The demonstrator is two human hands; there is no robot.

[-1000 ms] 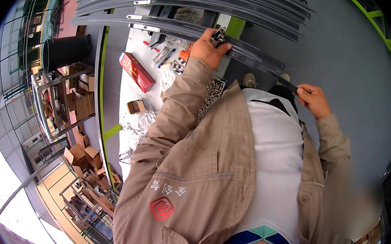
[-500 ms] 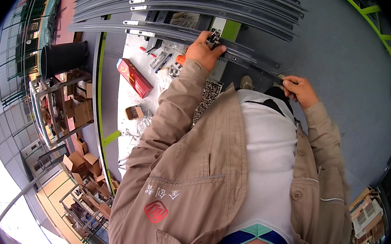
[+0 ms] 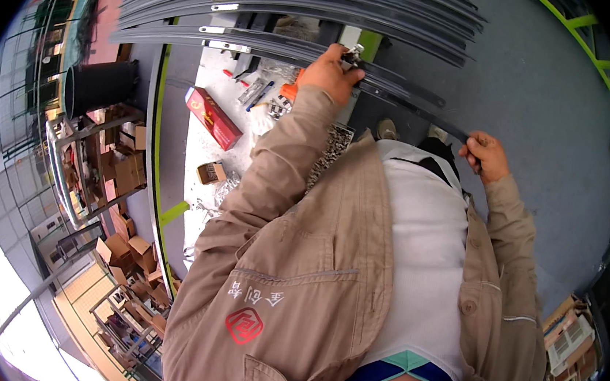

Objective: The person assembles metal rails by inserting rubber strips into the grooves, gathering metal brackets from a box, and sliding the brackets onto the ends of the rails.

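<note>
My left hand (image 3: 332, 77) is closed round several small shiny metal fittings (image 3: 353, 57), which stick out between thumb and fingers. It sits over the nearest of the long dark metal profiles (image 3: 282, 46). A thin dark strip (image 3: 422, 114) slants from beneath that hand down to the right. Its right end is pinched by my right hand (image 3: 487, 157), whose fingers are curled and hide the tip. Whether the left hand also grips the strip cannot be seen.
Further profiles (image 3: 323, 5) lie stacked beyond. On the white table (image 3: 199, 143) are a red box (image 3: 213, 118), a small open carton (image 3: 210, 172), an orange tool (image 3: 290, 89), a blue pen (image 3: 260, 96) and a tray of small metal parts (image 3: 332, 153). A dark bin (image 3: 100, 88) stands left.
Both hands have shifted to the right, the right one also slightly nearer to me. The strip's held end has moved right with the right hand. The fittings remain in the left hand.
</note>
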